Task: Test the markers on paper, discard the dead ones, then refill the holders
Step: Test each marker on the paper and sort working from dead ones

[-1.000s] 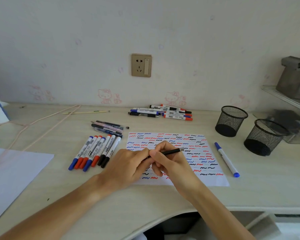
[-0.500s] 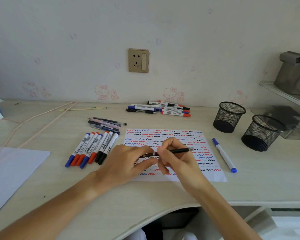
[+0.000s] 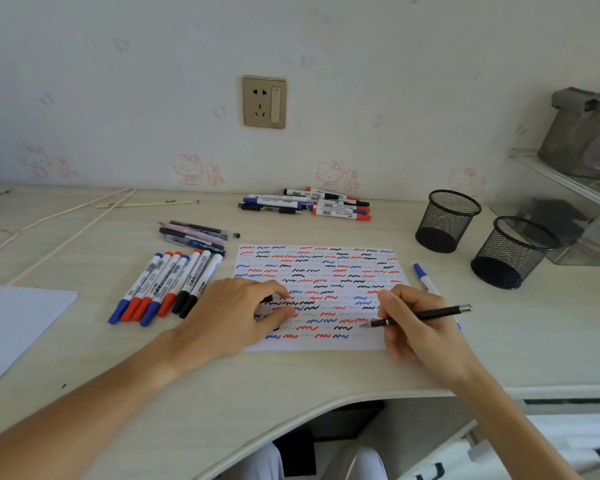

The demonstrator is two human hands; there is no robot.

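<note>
Head view looks down on a slim black pen (image 3: 420,315) pinched in the right hand (image 3: 418,322), thumb and forefinger clamped near its front end, the barrel running back over the knuckles. Its tip sits at the lower right part of the test paper (image 3: 321,271), among rows of red, blue and black squiggles. The left hand (image 3: 234,315) rests on the sheet's left side with fingers curled, pinching a small dark piece I take for a cap, though it is mostly hidden. Just beyond the right hand a blue-capped marker (image 3: 423,277) lies on the desk (image 3: 222,393). Left of the paper, a row of markers (image 3: 163,285) lies side by side; thinner pens (image 3: 196,235) lie behind them. Another pile of markers (image 3: 309,202) is by the wall. Two black mesh holders (image 3: 445,220) stand far right.
</note>
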